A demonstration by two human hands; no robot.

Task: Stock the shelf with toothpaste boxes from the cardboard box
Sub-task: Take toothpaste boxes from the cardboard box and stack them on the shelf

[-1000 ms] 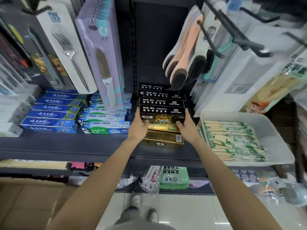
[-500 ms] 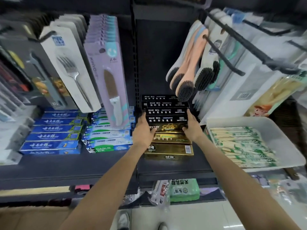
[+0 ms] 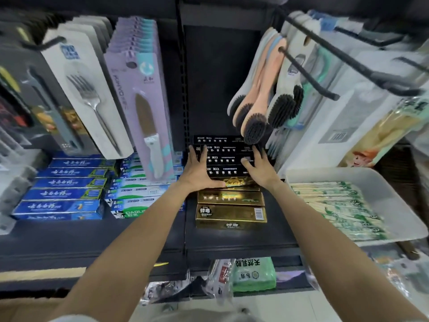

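Head view shows my left hand (image 3: 200,169) lying flat, fingers straight and spread, on the left end of the black toothpaste boxes (image 3: 228,162). My right hand (image 3: 258,167) rests the same way on their right end, fingers loose and extended, gripping nothing. Both palms press down and forward on the stack rather than clasping it.

I judge the step in hand to be squaring this stack and seating it deep on the shelf (image 3: 92,238). To do it well, I should push evenly with both hands so the boxes slide back together and none skews. The black boxes sit on top of the gold toothpaste boxes (image 3: 231,214), so I want light downward pressure, enough to steady the top layer without dragging the gold ones out of line.

Just above my right fingers hang the brushes (image 3: 253,126), close enough that lifting my hand carelessly could set them swinging. To my left stand the blue toothpaste boxes (image 3: 62,194) and the green-and-white ones (image 3: 139,194); to my right sits a white tray (image 3: 404,219) of packets. The brown edge at lower left may be the cardboard box (image 3: 25,309), though I cannot be sure.
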